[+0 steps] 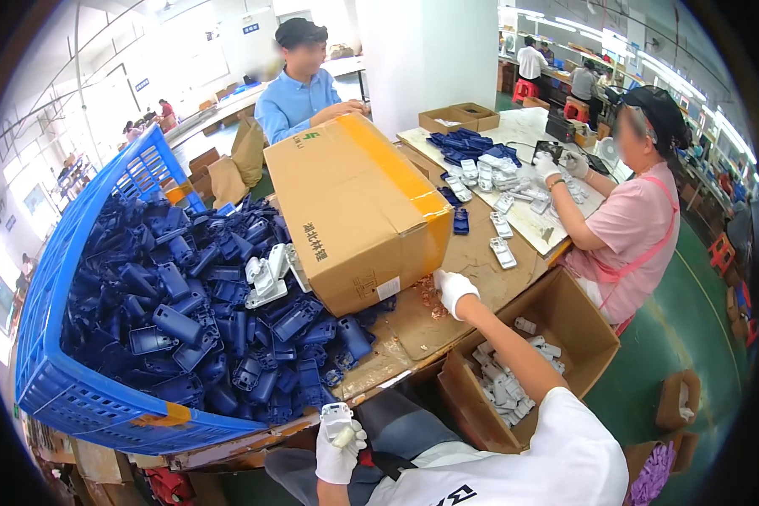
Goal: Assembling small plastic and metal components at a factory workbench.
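My left hand (339, 454), in a white glove, is closed round a white plastic housing (337, 415) held upright in front of my lap. My right hand (457, 295), also gloved, reaches forward to the table beside a large cardboard carton (354, 219). Its fingers are bunched over a scatter of small copper-coloured parts (431, 302); whether one is in them is too small to make out. On my left a blue plastic crate (101, 405) lies heaped with dark blue housings (219, 295). Several white housings (268, 274) rest on that heap against the carton.
Below my right arm stands an open cardboard box (582, 329) with white housings inside. A co-worker in pink (628, 228) handles parts at the table's right end, near more white and blue housings (489, 169). Another person in blue (299, 101) is behind the carton.
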`<control>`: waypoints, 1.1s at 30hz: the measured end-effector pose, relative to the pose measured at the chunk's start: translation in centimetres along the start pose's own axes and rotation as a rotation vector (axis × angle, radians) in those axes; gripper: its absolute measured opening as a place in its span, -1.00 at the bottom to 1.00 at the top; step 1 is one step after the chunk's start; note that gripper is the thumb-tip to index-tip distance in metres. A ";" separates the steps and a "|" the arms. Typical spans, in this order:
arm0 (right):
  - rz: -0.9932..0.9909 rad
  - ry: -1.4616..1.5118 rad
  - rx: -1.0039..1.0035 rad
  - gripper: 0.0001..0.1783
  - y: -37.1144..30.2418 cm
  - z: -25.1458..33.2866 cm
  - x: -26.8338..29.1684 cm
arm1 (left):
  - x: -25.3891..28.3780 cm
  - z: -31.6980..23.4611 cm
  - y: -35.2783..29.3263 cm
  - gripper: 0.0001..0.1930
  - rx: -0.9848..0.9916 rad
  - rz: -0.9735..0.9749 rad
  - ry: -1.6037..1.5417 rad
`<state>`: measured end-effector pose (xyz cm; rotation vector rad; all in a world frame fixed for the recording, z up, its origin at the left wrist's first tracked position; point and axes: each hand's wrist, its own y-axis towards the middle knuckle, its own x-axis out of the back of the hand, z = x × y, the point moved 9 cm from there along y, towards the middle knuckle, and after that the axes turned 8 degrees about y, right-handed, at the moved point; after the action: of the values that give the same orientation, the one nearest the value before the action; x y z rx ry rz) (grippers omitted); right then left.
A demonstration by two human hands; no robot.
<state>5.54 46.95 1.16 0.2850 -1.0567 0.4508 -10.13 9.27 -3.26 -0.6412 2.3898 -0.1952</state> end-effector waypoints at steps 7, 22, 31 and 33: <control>-0.067 -0.106 -0.080 -0.76 -0.5 -0.1 0.7 | -0.6 0.8 -0.1 -0.60 -0.005 0.110 -0.090; 0.086 -0.154 0.004 -0.79 0.4 -1.4 -1.3 | -1.0 -0.4 0.1 -0.58 -0.110 -0.120 0.254; 0.173 -0.203 -0.069 -0.76 -0.9 0.2 0.0 | -1.0 -0.3 0.8 -0.70 -0.113 -0.221 0.485; 0.143 -0.202 -0.002 -0.74 -0.6 0.7 0.4 | -0.7 0.6 1.5 -0.72 -0.116 -0.212 0.500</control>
<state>5.48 46.25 1.86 0.2582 -1.2803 0.5574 -9.91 10.86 -3.78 -0.9980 2.8212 -0.3426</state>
